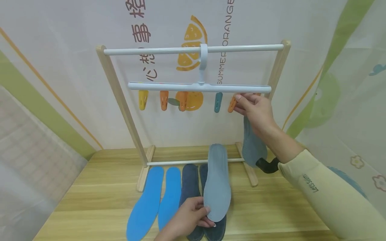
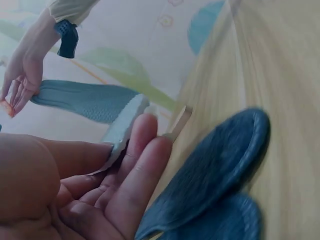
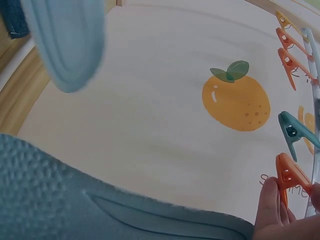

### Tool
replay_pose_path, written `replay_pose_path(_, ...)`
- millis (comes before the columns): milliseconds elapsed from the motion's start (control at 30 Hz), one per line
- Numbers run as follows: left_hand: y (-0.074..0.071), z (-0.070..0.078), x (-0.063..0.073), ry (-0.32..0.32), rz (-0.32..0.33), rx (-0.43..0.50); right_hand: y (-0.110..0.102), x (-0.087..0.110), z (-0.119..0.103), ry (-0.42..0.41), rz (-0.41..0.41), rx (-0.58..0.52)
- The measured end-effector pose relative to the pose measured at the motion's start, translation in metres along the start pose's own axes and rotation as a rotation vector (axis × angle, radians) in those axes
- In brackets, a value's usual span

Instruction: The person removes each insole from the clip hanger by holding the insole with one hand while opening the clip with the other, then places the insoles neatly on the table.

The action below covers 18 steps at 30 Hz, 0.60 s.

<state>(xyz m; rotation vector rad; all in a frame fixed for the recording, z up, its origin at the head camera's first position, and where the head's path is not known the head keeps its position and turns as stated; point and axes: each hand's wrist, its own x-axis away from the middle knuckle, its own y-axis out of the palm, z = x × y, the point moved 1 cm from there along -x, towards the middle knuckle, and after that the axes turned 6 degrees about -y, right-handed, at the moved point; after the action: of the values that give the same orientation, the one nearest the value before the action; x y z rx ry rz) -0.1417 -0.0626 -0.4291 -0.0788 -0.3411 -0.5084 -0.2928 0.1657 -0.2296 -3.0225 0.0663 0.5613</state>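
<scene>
My left hand (image 1: 187, 216) pinches a grey-blue insole (image 1: 217, 184) by the edge of its wide lower end, thumb on the face and fingers behind. The insole stands nearly upright, narrow end towards the rack. Up at the white hanger (image 1: 169, 87), my right hand (image 1: 257, 108) pinches an orange clip (image 1: 232, 104) between thumb and fingers. In the right wrist view that clip (image 3: 292, 172) sits along the bar beside a teal clip (image 3: 295, 131). A matching grey-blue insole (image 1: 254, 145) hangs under the bar's right end, its top hidden by my right hand.
The hanger hooks over the top rail (image 1: 156, 51) of a wooden rack (image 1: 120, 103). Yellow (image 1: 143, 99) and orange clips (image 1: 164, 100) hang at its left. Two blue insoles (image 1: 144, 204) and two dark insoles (image 1: 190, 184) lie on the wooden table (image 1: 90, 201).
</scene>
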Motion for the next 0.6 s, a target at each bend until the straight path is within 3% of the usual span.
replay_pose_path(200, 0.012, -0.007, -0.003, -0.041, -0.023, 0.087, -0.001, 0.0, -0.001, 0.012, -0.006, -0.004)
replay_pose_path(600, 0.036, -0.021, -0.008, -0.152, 0.038, 0.148, -0.003, 0.002, -0.002, 0.02, -0.011, 0.012)
